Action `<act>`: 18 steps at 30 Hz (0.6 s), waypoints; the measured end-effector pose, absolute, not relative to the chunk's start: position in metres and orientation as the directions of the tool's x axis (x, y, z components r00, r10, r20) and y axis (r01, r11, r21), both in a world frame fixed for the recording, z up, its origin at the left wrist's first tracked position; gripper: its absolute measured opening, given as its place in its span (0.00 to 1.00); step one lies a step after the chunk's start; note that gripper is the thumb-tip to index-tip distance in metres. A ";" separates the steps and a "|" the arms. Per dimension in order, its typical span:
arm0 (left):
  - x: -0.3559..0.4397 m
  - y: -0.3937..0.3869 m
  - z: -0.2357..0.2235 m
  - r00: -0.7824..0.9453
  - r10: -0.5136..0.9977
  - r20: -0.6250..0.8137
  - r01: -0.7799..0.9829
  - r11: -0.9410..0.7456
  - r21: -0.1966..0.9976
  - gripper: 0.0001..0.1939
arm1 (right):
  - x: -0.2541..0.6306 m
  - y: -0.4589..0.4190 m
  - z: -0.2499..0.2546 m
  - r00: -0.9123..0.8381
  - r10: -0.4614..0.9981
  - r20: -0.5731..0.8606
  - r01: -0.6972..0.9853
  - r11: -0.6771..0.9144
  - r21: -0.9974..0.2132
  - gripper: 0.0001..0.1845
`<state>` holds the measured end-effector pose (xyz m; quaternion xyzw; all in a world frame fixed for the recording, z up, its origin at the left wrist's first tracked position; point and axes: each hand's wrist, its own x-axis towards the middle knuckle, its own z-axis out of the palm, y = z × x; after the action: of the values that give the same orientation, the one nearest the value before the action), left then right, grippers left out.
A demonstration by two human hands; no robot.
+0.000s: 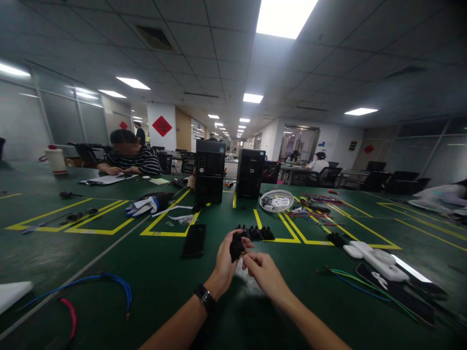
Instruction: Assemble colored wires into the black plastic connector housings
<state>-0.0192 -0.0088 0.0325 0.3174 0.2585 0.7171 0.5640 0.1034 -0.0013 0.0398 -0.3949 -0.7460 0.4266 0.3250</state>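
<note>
My left hand point(225, 260) is wrapped around a small black part point(237, 247), perhaps plastic, its exact kind too small to tell. Thumb and fingertips pinched together, my right hand point(264, 272) is close against the lower side of that part; whatever sits between those fingertips is hidden. A row of similar black parts point(255, 232) lies on the table just beyond my hands. To the left of them rests a black smartphone point(194, 240).
The green table point(153, 291) carries yellow tape outlines. Two black computer towers point(209, 172) stand ahead, beside a white round basket point(276, 200). Blue wires point(116, 279) lie left, green wires point(350, 278) right. A person point(131, 155) sits across the table.
</note>
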 end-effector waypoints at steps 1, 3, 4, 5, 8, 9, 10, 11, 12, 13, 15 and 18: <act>-0.019 -0.010 0.033 -0.157 0.974 0.161 -0.635 -0.225 0.739 0.24 | 0.104 -0.001 0.039 -0.481 0.865 0.145 0.311 0.323 -0.894 0.19; -0.018 -0.011 0.033 -0.146 0.975 0.166 -0.612 -0.221 0.759 0.24 | 0.104 0.001 0.035 -0.493 0.859 0.136 0.308 0.319 -0.896 0.19; -0.018 -0.012 0.033 -0.142 0.974 0.178 -0.596 -0.228 0.770 0.24 | 0.104 0.002 0.033 -0.499 0.857 0.128 0.304 0.312 -0.900 0.19; -0.018 -0.012 0.034 -0.140 0.971 0.195 -0.574 -0.240 0.783 0.23 | 0.104 0.004 0.031 -0.506 0.855 0.117 0.299 0.300 -0.906 0.19; -0.019 -0.014 0.035 -0.124 0.962 0.242 -0.499 -0.271 0.823 0.21 | 0.106 0.007 0.028 -0.546 0.836 0.054 0.281 0.243 -0.928 0.21; -0.019 -0.014 0.036 -0.121 0.959 0.256 -0.480 -0.282 0.831 0.20 | 0.106 0.008 0.028 -0.564 0.825 0.026 0.274 0.217 -0.937 0.22; -0.019 -0.015 0.036 -0.118 0.956 0.269 -0.462 -0.292 0.837 0.20 | 0.107 0.008 0.028 -0.584 0.812 -0.004 0.269 0.189 -0.945 0.25; -0.020 -0.016 0.037 -0.114 0.952 0.284 -0.443 -0.304 0.843 0.20 | 0.108 0.008 0.029 -0.601 0.799 -0.033 0.264 0.159 -0.951 0.27; -0.020 -0.017 0.038 -0.112 0.947 0.302 -0.418 -0.320 0.850 0.19 | 0.108 0.007 0.029 -0.615 0.786 -0.063 0.262 0.129 -0.956 0.28; -0.020 -0.019 0.039 -0.113 0.939 0.324 -0.383 -0.342 0.858 0.18 | 0.108 0.007 0.029 -0.627 0.774 -0.093 0.266 0.101 -0.959 0.29; -0.020 -0.022 0.040 -0.110 0.921 0.375 -0.289 -0.390 0.874 0.16 | 0.108 0.006 0.028 -0.640 0.755 -0.143 0.286 0.062 -0.956 0.29; -0.019 -0.027 0.041 -0.096 0.890 0.446 -0.165 -0.456 0.875 0.15 | 0.109 0.004 0.025 -0.646 0.745 -0.165 0.306 0.055 -0.951 0.29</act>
<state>-0.0190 -0.0271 0.0407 0.5407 0.3352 0.6600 0.3997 0.1086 0.0044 0.0246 -0.3749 -0.7008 0.5761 0.1907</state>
